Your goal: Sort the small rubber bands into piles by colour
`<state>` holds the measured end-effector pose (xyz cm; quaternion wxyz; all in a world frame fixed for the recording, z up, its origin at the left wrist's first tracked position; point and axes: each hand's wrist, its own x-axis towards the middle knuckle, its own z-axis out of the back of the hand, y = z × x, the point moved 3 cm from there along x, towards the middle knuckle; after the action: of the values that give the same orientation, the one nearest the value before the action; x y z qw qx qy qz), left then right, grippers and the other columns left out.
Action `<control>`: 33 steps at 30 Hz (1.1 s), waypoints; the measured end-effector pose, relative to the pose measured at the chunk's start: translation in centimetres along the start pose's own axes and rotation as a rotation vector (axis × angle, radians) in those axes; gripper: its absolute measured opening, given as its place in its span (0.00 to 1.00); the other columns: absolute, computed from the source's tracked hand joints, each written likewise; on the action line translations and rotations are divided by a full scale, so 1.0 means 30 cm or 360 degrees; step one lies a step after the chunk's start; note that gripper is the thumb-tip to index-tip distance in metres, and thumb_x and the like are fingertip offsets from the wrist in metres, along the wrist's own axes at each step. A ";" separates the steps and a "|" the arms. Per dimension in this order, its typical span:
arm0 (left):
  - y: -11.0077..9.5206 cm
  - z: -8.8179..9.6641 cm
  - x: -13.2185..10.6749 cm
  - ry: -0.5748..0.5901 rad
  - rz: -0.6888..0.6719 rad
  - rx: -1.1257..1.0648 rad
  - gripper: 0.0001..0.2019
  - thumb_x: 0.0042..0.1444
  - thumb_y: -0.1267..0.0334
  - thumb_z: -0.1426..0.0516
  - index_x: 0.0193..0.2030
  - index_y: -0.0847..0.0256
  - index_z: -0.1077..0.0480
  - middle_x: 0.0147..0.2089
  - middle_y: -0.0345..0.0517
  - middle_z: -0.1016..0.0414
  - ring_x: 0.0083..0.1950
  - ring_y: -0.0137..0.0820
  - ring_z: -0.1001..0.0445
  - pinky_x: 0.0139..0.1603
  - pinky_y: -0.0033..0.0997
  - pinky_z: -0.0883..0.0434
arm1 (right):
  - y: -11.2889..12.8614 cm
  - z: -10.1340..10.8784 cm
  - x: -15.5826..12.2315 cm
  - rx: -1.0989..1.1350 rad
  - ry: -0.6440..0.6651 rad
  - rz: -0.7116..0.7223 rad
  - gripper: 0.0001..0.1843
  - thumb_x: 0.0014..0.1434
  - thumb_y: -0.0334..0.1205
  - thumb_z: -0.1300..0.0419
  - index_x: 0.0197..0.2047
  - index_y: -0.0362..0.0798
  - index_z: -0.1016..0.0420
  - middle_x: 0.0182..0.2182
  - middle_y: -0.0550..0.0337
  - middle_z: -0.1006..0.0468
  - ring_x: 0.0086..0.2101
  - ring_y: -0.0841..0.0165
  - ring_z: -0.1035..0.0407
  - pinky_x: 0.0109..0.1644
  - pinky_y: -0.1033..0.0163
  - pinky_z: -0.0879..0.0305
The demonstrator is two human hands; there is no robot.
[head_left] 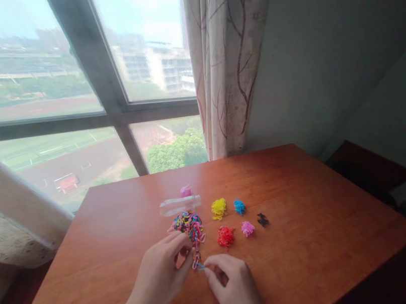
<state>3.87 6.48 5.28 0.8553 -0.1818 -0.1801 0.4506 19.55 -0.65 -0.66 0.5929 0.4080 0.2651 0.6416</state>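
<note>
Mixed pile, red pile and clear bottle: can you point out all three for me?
Mixed pile (188, 225): head view, middle of its visible part.
Red pile (226, 237): head view, centre of the heap.
Clear bottle (179, 206): head view, middle of its see-through side.

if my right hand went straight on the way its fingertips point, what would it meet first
Probably the small bunch of bands below the mixed pile, beside the left hand; depth is unclear from this view.

No lettering, label, brand, number or sign can be read anywhere in the head camera's view.
</note>
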 end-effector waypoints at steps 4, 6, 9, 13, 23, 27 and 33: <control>0.010 -0.051 -0.050 0.0095 -0.0037 -0.0163 0.09 0.58 0.70 0.49 0.40 0.54 0.29 0.40 0.39 0.24 0.39 0.29 0.24 0.38 0.23 0.32 | -0.005 0.002 -0.001 0.0043 -0.0021 -0.0018 0.07 0.59 0.32 0.42 0.37 0.51 0.22 0.27 0.63 0.23 0.26 0.70 0.31 0.29 0.70 0.40; 0.010 -0.068 -0.061 0.0098 -0.0043 -0.0215 0.14 0.57 0.71 0.49 0.45 0.52 0.29 0.44 0.40 0.24 0.42 0.30 0.24 0.42 0.24 0.31 | -0.004 0.005 0.000 0.0071 -0.0033 -0.0016 0.07 0.59 0.33 0.42 0.37 0.50 0.22 0.27 0.63 0.23 0.26 0.71 0.31 0.29 0.70 0.39; 0.007 -0.079 -0.068 0.0129 -0.0053 -0.0276 0.18 0.54 0.75 0.50 0.45 0.51 0.29 0.43 0.40 0.25 0.42 0.30 0.24 0.42 0.24 0.30 | 0.003 0.013 0.003 0.0099 -0.0051 -0.0004 0.07 0.59 0.34 0.42 0.36 0.50 0.22 0.26 0.63 0.23 0.25 0.71 0.31 0.28 0.71 0.39; 0.005 -0.075 -0.074 0.0158 -0.0072 -0.0259 0.19 0.51 0.76 0.50 0.44 0.52 0.28 0.42 0.41 0.25 0.42 0.31 0.24 0.42 0.24 0.29 | 0.010 0.022 0.004 0.0105 -0.0089 0.0001 0.08 0.60 0.36 0.43 0.35 0.50 0.22 0.25 0.62 0.23 0.23 0.71 0.32 0.26 0.70 0.39; 0.015 -0.084 -0.074 0.0243 -0.0093 0.0127 0.11 0.62 0.69 0.50 0.39 0.53 0.27 0.41 0.43 0.24 0.41 0.33 0.23 0.37 0.25 0.31 | -0.010 0.019 0.001 0.0131 -0.0112 -0.0048 0.08 0.61 0.39 0.42 0.35 0.49 0.22 0.23 0.63 0.26 0.22 0.71 0.34 0.25 0.70 0.40; 0.016 -0.095 -0.072 0.0255 -0.0122 0.0168 0.12 0.63 0.70 0.52 0.39 0.54 0.28 0.41 0.43 0.24 0.40 0.32 0.23 0.36 0.25 0.32 | -0.012 0.015 -0.002 0.0123 -0.0106 -0.0036 0.07 0.61 0.38 0.42 0.35 0.50 0.22 0.23 0.64 0.26 0.22 0.72 0.34 0.25 0.71 0.40; 0.005 -0.106 -0.075 0.0261 -0.0157 0.0206 0.12 0.63 0.70 0.52 0.35 0.55 0.29 0.38 0.43 0.25 0.37 0.32 0.24 0.34 0.25 0.34 | -0.007 0.017 -0.001 0.0111 -0.0122 -0.0012 0.07 0.61 0.38 0.42 0.35 0.50 0.22 0.24 0.63 0.25 0.22 0.72 0.34 0.25 0.71 0.39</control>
<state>4.08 4.21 2.13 0.8982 -0.1533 -0.0887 0.4024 20.09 -0.72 -0.57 0.5905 0.4518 0.2659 0.6136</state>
